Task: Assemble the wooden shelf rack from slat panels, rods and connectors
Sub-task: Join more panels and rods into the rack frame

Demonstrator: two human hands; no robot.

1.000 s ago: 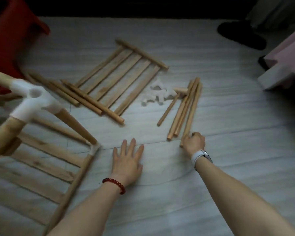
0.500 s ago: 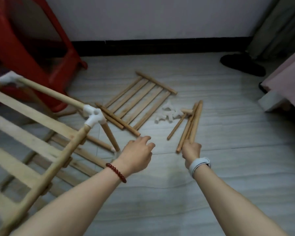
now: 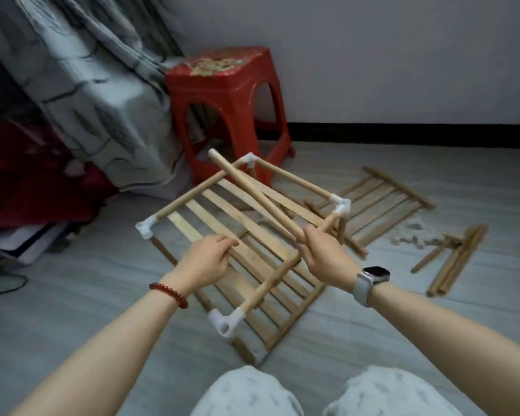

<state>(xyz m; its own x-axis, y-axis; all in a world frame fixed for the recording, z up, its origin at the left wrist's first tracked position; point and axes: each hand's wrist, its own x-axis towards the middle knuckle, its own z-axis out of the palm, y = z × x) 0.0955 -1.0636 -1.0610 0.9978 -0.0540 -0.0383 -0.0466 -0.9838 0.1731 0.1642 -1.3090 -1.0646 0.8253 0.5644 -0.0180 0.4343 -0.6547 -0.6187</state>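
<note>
A partly built rack, a slat panel with white corner connectors and rods along its edges, is lifted above the floor in front of me. My left hand grips one of its slats near the middle. My right hand is closed on a loose wooden rod that lies slanted across the rack towards the stool. Under the rack another slat panel lies on the floor. A third slat panel lies further right.
A red plastic stool stands by the wall behind the rack. Grey curtain hangs at the left. A bundle of spare rods and a heap of white connectors lie on the floor at the right. My knees are at the bottom.
My right hand has picked a rod off the bundle and carried it left over the rack. My left hand rose from the floor and took hold of a slat. The view has swung left.
</note>
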